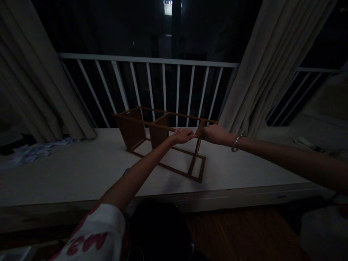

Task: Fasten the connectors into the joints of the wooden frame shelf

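Note:
A small brown wooden frame, like an unfinished shelf with two solid panels and open rails, stands on a wide pale ledge. Both my arms reach out to its right end. My left hand is closed around the front top rail. My right hand, with a silver bangle at the wrist, is closed on the frame's upper right corner, just beside the left hand. The room is dim, so the fingers show only in part.
A white railing runs behind the ledge with darkness beyond. Beige curtains hang at left and right. Crumpled pale paper or cloth lies at the ledge's left end. Dark wood floor is below.

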`<state>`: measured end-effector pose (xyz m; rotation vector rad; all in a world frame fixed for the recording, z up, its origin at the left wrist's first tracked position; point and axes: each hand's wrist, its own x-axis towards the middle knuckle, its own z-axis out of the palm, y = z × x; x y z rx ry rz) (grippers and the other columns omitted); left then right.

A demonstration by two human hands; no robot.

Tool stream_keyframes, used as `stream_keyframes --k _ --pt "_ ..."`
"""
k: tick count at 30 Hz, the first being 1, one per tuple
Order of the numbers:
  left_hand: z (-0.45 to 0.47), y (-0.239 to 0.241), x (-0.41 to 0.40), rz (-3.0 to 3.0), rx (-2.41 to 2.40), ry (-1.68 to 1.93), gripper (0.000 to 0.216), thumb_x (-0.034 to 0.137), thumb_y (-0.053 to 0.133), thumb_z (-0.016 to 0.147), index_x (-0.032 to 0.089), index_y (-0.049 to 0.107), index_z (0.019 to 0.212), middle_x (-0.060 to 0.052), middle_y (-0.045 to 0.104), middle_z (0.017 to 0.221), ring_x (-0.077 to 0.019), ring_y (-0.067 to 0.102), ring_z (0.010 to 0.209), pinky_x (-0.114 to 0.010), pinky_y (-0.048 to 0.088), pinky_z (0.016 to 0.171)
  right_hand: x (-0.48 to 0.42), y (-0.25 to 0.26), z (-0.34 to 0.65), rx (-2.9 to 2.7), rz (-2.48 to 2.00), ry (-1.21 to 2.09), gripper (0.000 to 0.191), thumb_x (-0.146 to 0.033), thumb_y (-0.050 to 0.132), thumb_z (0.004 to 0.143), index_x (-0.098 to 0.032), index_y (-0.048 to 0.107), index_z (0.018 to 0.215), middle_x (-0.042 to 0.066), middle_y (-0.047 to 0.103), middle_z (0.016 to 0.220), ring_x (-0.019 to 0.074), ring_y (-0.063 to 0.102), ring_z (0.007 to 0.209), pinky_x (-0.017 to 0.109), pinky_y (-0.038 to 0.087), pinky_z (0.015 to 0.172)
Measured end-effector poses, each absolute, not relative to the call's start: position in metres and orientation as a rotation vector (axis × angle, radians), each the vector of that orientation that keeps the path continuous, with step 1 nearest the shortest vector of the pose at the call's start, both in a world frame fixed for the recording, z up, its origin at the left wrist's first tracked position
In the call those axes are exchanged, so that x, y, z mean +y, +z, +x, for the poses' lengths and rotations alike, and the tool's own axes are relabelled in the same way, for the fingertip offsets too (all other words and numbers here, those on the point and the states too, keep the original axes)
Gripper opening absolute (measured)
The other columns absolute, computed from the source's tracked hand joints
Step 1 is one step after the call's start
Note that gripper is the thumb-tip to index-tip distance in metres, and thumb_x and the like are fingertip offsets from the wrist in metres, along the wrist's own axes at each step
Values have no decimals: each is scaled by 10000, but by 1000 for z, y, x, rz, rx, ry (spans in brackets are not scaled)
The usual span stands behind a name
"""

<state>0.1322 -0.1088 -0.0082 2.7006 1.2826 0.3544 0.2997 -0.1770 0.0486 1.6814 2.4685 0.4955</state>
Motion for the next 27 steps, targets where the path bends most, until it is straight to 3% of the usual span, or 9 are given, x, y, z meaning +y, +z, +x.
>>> stream_keyframes --k 4,27 --pt "133 -6 -111 2702 1328 324 377 498 222 814 298 493 983 17 476 1037 -187 364 1047 -392 194 941 -180 46 296 2453 1728 494 353 -367 364 830 -222 577 1070 119 634 888 229 588 798 295 402 672" --pt "131 -4 -114 2706 1301 324 409 532 192 804 301 483 973 25 465 1038 -184 352 1058 -391 184 948 -185 40 292 2454 1797 492 412 -424 304 842 -178 573 1034 147 623 885 248 584 816 294 392 636"
